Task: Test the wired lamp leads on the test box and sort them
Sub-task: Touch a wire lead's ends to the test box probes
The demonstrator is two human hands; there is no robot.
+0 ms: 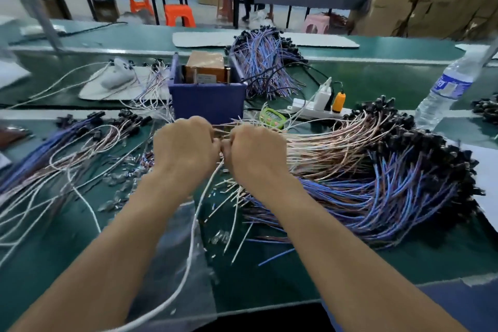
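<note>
A water bottle (446, 87) stands at two o'clock; a green timer (272, 117) lies at one o'clock, beside a power strip (310, 110).

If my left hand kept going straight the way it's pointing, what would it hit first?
Probably the blue test box: your left hand, gripping leads, points at its front wall, just beyond the knuckles, though depth is unclear.

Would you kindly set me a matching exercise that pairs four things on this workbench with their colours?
Things:
1. test box
2. water bottle
3. digital timer
4. plug in the power strip

Colours:
A. orange
B. clear with a blue label
C. dark blue
D. green

Pairs: 1-C, 2-B, 3-D, 4-A
</note>
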